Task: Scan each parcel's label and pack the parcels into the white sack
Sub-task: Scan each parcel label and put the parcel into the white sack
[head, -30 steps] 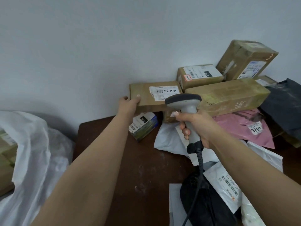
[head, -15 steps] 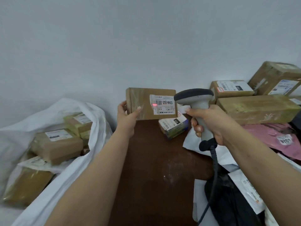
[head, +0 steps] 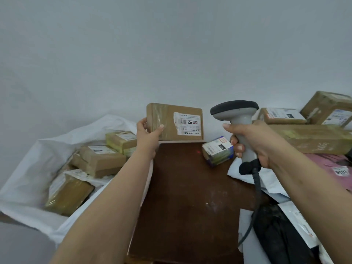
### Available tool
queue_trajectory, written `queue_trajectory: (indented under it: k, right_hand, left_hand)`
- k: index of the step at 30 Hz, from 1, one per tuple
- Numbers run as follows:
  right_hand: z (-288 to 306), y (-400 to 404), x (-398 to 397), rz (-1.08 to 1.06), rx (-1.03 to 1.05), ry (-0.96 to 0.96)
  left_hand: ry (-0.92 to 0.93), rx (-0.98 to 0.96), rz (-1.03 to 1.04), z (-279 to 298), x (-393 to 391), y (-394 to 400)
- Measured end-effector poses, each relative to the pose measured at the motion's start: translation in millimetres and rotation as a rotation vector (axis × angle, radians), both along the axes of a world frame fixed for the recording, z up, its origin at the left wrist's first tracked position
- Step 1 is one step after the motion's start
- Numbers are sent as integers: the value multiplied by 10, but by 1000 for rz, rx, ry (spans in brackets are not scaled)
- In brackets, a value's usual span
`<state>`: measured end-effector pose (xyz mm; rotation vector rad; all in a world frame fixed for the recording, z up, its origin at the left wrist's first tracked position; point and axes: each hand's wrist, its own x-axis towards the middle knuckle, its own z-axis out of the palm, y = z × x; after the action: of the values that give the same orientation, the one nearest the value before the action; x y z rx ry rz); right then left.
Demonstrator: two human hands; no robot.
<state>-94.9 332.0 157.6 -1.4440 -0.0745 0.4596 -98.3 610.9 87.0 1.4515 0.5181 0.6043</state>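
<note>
My left hand (head: 147, 137) grips the left end of a flat brown cardboard parcel (head: 167, 121), held upright above the table's far edge with its white label (head: 187, 123) facing me. My right hand (head: 253, 141) grips the handle of a grey barcode scanner (head: 235, 112), whose dark head points toward the parcel from its right. A faint red dot lies on the brown table (head: 190, 197) below the parcel. The white sack (head: 24, 168) lies open on the left with several brown parcels (head: 99, 159) inside.
A small blue-and-white box (head: 217, 150) lies on the table near the scanner. Brown boxes (head: 314, 138), a pink mailer (head: 335, 166), white mailers (head: 245, 176) and a black bag (head: 276, 231) pile up on the right. The scanner's cable (head: 255, 202) hangs down. A pale wall stands behind.
My left hand lifted the brown parcel off the pile and carried it leftward. The scanner's red light, on the label half a second ago, now falls on the table. My view swung left.
</note>
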Motion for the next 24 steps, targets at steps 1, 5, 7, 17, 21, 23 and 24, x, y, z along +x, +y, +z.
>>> queue_trajectory:
  k: [1,5,7,17,21,23,24]
  right_hand:
    - [14,25,-34,4,-2,-8]
    - [83,161,-170,27,-12,-24]
    - [117,259,-239,50,-3,-23]
    - [146,1074,-582,232,29,-7]
    - [70,1339,-636,258,24,9]
    - [23,1429,-639,267,24,24]
    - [-2,1454,-637,268,19,29]
  left_hand:
    - [-2,1,6,13,-39,31]
    - [-14,8,30,63,-224,171]
    - [-19,13,40,85,-335,267]
    - [-35,-25,390,262,-1376,1265]
    - [81,6,586,263,-1651,1736]
    - [314,37,613,236,-1696,1870]
    - [411,73,606,211,-1698,1900]
